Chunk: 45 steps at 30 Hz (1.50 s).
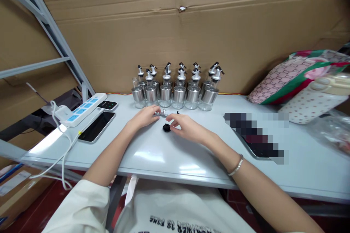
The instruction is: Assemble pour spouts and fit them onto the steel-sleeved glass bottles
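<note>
My left hand is closed, its thumb and fingers pinching a small silver pourer top just above the white table. My right hand is close by on the right, thumb and index finger apart and nothing visible between them. Beside its thumb lies a round black stopper. A small black piece shows behind the right hand, partly hidden. Beyond both hands stand two rows of glass bottles with steel sleeves, most wearing silver-and-black pourers. The front-left bottle has a bare neck.
On the left of the table are a power strip, a small black device, a phone and white cables. To the right lie a pixelated dark phone-like item, a dotted bottle and a patterned bag. Cardboard walls the back.
</note>
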{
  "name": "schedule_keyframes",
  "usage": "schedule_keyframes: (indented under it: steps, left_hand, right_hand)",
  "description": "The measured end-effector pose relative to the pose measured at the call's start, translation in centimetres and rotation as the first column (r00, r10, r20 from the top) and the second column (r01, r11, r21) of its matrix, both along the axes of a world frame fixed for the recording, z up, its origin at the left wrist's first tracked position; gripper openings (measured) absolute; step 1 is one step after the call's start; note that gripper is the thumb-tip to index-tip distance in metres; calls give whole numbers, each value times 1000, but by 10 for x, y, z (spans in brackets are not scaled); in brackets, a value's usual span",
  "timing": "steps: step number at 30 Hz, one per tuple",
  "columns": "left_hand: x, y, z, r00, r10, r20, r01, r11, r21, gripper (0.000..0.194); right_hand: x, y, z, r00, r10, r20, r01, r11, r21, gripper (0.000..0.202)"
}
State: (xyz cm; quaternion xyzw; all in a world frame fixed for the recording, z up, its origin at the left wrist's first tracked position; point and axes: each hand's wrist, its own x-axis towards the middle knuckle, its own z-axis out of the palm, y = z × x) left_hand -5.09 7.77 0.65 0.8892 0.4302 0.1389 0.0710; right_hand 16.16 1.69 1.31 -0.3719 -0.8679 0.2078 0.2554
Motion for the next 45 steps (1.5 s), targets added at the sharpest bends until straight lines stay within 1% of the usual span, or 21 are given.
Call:
schedule_keyframes:
  steps: [4,9,12,14,15,17,20,21,23,25,26,28,31,33,35,36,38,39,41,43,45]
  left_hand:
    - [0,0,-2,1000,-11,-5,11,1000,8,20]
    - [-1,0,-6,999,-40,33,39,998,40,21]
    - [2,0,0,995,-28,97,23,998,55,18]
    - [6,1,9,975,15,220,-38,994,103,18]
    - [7,1,14,950,48,308,-94,986,139,19]
    - [9,2,23,868,98,487,-223,953,207,17]
    - [8,8,27,744,123,657,-364,899,244,12]
    - [7,12,27,697,135,704,-405,884,232,16]
    - [6,26,28,570,168,805,-481,862,161,31]
    - [9,42,32,498,186,847,-478,874,90,44]
    - [12,51,35,480,201,854,-471,880,57,47]
    - [18,65,41,468,271,841,-479,877,-16,47]
    - [26,74,44,488,350,800,-496,865,-76,34]
    - [29,73,42,494,345,798,-499,864,-64,27]
    - [31,67,43,480,281,831,-505,863,-1,25]
    - [32,61,46,472,227,852,-501,864,48,25]
    - [36,47,55,476,78,876,-452,876,168,28]
    - [38,37,61,489,5,872,-405,887,222,31]
    - [46,13,71,509,-125,852,-266,918,294,35]
    - [56,-15,73,508,-185,841,-99,958,271,38]
    - [67,-41,65,515,-201,833,56,978,201,39]
  right_hand:
    - [0,-4,8,999,37,-26,-39,996,-76,21]
    - [-3,-10,11,997,60,-40,-66,984,-167,19]
    - [-4,-12,12,997,73,-31,-77,987,-142,20]
    - [-4,-11,13,997,67,-41,-72,992,-107,17]
    - [-3,-10,14,997,56,-54,-61,994,-89,16]
    - [-1,-8,16,996,23,-83,-27,999,-42,15]
    - [4,-5,20,995,-26,-99,31,998,49,16]
    - [6,-3,21,994,-41,-97,48,996,77,16]
    - [8,-2,22,993,-63,-98,73,992,105,15]
    - [10,-1,23,991,-71,-116,83,992,100,15]
    - [10,0,24,989,-73,-127,85,992,95,15]
    - [11,0,24,986,-79,-147,93,992,90,15]
    - [11,2,22,979,-92,-184,112,988,104,17]
    - [11,2,22,966,-122,-227,153,981,122,19]
    - [11,1,23,935,-180,-305,232,962,144,21]
    - [11,0,24,909,-211,-358,279,949,149,21]
    - [12,-1,27,838,-262,-479,366,921,136,18]
    - [13,-1,29,798,-278,-535,400,908,124,17]
    - [15,-1,31,721,-303,-623,458,883,101,17]
    - [16,1,32,670,-316,-672,499,862,91,20]
    - [17,2,32,654,-299,-695,496,863,96,26]
